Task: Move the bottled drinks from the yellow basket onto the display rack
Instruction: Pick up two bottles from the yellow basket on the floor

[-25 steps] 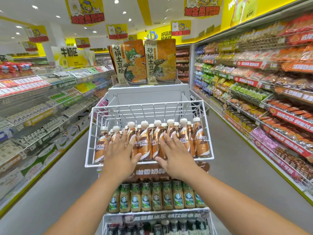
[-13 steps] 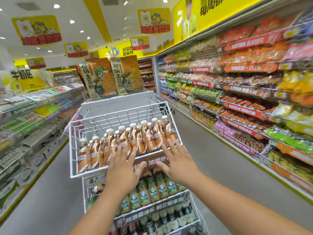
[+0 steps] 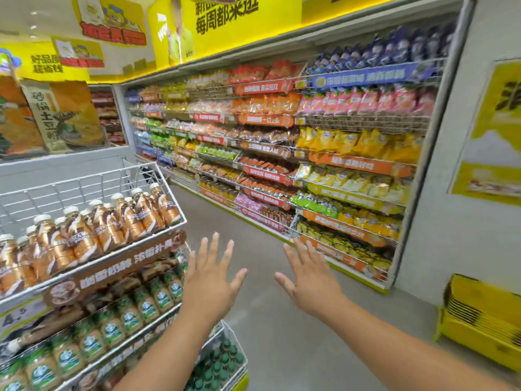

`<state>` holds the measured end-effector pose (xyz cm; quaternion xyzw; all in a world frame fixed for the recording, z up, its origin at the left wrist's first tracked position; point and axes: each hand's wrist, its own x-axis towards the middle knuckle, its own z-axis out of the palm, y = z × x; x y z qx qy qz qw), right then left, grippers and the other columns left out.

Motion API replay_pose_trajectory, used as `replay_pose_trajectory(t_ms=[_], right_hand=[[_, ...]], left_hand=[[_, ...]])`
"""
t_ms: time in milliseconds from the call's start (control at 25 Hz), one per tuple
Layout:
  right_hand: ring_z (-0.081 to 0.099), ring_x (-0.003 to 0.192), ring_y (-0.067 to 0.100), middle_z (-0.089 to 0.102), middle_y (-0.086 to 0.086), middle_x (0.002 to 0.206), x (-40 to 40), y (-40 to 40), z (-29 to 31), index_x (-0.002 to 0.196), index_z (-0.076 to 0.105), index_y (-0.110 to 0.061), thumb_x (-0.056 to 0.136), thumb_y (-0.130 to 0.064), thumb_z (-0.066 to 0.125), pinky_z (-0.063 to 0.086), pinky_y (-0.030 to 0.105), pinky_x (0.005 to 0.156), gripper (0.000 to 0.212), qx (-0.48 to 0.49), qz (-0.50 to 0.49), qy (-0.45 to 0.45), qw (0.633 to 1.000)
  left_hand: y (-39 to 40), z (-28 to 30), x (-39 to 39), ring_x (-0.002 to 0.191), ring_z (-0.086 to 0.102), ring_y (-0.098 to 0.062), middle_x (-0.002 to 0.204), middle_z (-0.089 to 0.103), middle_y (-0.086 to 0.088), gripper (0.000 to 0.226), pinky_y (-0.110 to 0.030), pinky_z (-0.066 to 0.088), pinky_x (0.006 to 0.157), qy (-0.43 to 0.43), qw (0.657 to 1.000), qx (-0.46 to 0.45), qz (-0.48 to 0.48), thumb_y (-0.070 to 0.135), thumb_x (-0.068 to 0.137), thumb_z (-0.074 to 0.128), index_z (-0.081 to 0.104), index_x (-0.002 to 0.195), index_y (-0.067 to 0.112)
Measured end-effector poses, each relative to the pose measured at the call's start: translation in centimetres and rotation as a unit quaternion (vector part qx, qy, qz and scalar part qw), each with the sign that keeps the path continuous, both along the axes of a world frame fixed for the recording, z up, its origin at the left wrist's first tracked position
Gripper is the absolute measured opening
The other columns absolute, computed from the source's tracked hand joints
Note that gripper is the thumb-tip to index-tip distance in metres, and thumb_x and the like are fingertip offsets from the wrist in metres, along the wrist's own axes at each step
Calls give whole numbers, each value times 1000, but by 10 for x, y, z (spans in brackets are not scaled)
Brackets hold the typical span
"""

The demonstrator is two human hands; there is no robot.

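Note:
A white wire display rack [image 3: 169,187] stands at the left. Its top tier holds several brown coffee bottles [image 3: 93,227] with white caps. The tier below carries green-labelled bottles [image 3: 129,314]. My left hand [image 3: 210,283] hovers just right of the rack, fingers spread, holding nothing. My right hand [image 3: 310,280] is beside it over the aisle floor, fingers also spread and empty. A stack of yellow baskets [image 3: 485,314] sits on the floor at the far right; I see no bottles in it.
Long wall shelves of snack bags [image 3: 324,153] line the right side of the aisle. A grey wall with a yellow poster [image 3: 490,153] stands behind the baskets. The grey floor [image 3: 282,334] stretches between rack and shelves.
Both hands have come off the coffee bottles on the top tier and moved right, away from the rack. The view has swung right, bringing the yellow baskets into sight.

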<state>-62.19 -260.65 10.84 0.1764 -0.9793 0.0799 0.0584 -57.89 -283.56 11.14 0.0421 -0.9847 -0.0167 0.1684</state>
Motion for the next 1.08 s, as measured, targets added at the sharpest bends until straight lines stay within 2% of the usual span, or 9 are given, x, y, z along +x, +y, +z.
replay_pose_trajectory(t_ms=[120,200,400,480,600,720,840,960,1080], right_hand=[[-9,159,29,-8,3,173,19,66,-9,165,0,-29,67,-83,-24,2,46,129,115,15,-49,19,998],[-5,159,30,-3,3,174,26,111,-13,165,3,-29,64,-86,-31,5,46,129,121,6,-83,32,996],[-4,160,28,-4,3,173,42,237,-18,164,0,-29,91,-77,5,9,46,129,88,-14,-166,41,985],[0,159,29,-2,4,173,50,297,-24,165,1,-27,87,-77,0,12,46,129,92,-11,-189,38,981],[18,156,37,16,12,171,71,402,-25,164,17,-20,82,-74,-1,22,49,125,100,-7,-221,64,973],[18,156,37,17,12,171,88,494,-23,163,20,-20,82,-74,-3,23,50,125,100,-7,-254,48,966],[30,152,41,28,14,167,103,583,-31,160,33,-20,91,-79,0,32,56,120,96,-23,-297,57,953],[10,158,35,10,9,172,114,648,-36,164,15,-26,83,-79,-1,18,51,127,98,-21,-315,38,948],[11,158,36,12,9,172,108,690,-37,164,16,-25,85,-76,4,18,51,127,95,-19,-337,64,939]], left_hand=[[68,-6,-6,158,-9,-29,171,-10,-6,94,-47,1,127,-8,998,-10,-60,74,80,-10,4,163,32],[111,-9,-10,158,2,-31,171,1,-9,92,-50,9,126,-7,995,-8,-96,75,85,-2,16,163,29],[236,-9,-22,156,18,-34,168,20,-12,86,-54,22,122,-10,986,-16,-168,72,91,11,32,159,24],[296,-12,-26,152,27,-37,165,30,-15,84,-55,33,118,-12,982,-28,-188,70,92,15,39,157,22],[406,-24,-26,145,41,-40,158,42,-18,80,-57,45,109,-14,972,-22,-232,68,98,16,52,149,18],[504,-32,-24,147,38,-38,159,40,-17,81,-57,40,113,-1,961,-10,-275,69,99,12,51,149,18],[598,-37,-24,154,23,-34,167,24,-12,84,-54,26,122,-13,952,10,-305,71,92,15,38,157,22],[672,-44,-31,157,11,-32,170,14,-11,90,-52,19,124,-24,943,12,-333,74,88,5,27,161,25],[724,-45,-48,157,11,-33,170,15,-11,92,-53,20,124,-27,933,25,-358,76,87,4,26,161,26]])
